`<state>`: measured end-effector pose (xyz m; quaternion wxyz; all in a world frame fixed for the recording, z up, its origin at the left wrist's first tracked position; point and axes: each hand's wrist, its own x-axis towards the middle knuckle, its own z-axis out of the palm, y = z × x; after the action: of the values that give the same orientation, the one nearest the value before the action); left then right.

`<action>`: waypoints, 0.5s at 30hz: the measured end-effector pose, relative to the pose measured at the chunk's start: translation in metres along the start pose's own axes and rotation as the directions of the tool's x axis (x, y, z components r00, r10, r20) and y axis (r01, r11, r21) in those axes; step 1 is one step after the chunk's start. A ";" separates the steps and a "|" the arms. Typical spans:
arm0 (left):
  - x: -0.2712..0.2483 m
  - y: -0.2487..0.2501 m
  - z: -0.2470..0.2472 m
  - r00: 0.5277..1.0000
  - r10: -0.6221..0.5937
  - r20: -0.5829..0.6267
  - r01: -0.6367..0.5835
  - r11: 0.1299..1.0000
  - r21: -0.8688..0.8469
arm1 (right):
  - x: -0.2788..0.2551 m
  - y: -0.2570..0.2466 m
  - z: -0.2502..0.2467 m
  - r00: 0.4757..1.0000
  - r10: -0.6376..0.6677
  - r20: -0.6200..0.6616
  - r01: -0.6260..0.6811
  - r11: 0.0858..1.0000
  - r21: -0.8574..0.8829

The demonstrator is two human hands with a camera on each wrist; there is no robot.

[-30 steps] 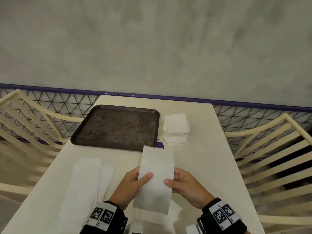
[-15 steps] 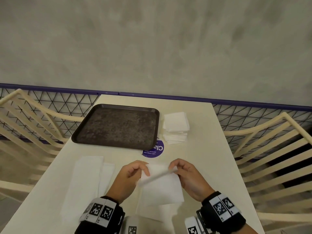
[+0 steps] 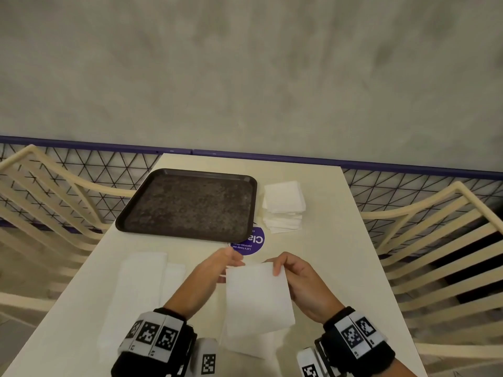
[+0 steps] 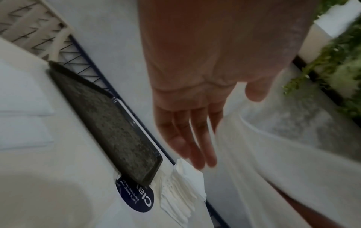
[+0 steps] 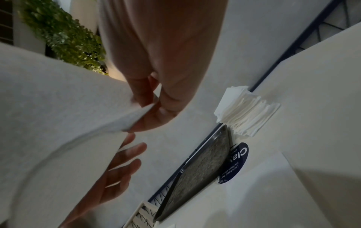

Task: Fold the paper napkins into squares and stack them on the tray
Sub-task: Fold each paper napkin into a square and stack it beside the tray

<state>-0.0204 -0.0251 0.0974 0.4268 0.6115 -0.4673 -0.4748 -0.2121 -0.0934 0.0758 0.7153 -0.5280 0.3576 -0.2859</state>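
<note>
Above the table [image 3: 321, 257], napkin [image 3: 258, 297] now folded; left hand [image 3: 209, 276] released.

On the counter [image 3: 321, 257] before me, the tray [image 3: 187, 205] sat at the far end, a napkin stack [image 3: 283, 206] just right of it and a round sticker [image 3: 249, 243] partly under its near right corner. Unfolded napkins [image 3: 141, 289] lay at my left.

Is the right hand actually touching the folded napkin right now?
Touching. The right wrist view shows the right hand pinching the napkin's edge between thumb and fingers; the head view shows its fingertips on the top right corner.
</note>
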 end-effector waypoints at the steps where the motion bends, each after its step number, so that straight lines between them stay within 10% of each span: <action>1: -0.001 0.000 0.003 1.000 -0.004 0.019 0.003 0.998 0.055 | -0.001 -0.001 0.001 1.000 -0.016 0.013 0.016 1.000 -0.021; 9: 0.001 -0.014 0.006 0.986 0.165 -0.012 -0.153 0.938 0.310 | -0.004 -0.011 -0.010 0.979 -0.050 0.198 0.073 0.991 -0.112; 15: 0.000 -0.014 0.005 0.928 0.372 0.002 -0.342 0.851 0.397 | 0.003 -0.007 0.000 0.973 -0.230 0.031 0.215 0.845 -0.490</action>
<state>-0.0231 -0.0227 0.0834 0.3943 0.6040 -0.6416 -0.2610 -0.2111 -0.0975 0.0818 0.5149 -0.7255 0.3650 -0.2745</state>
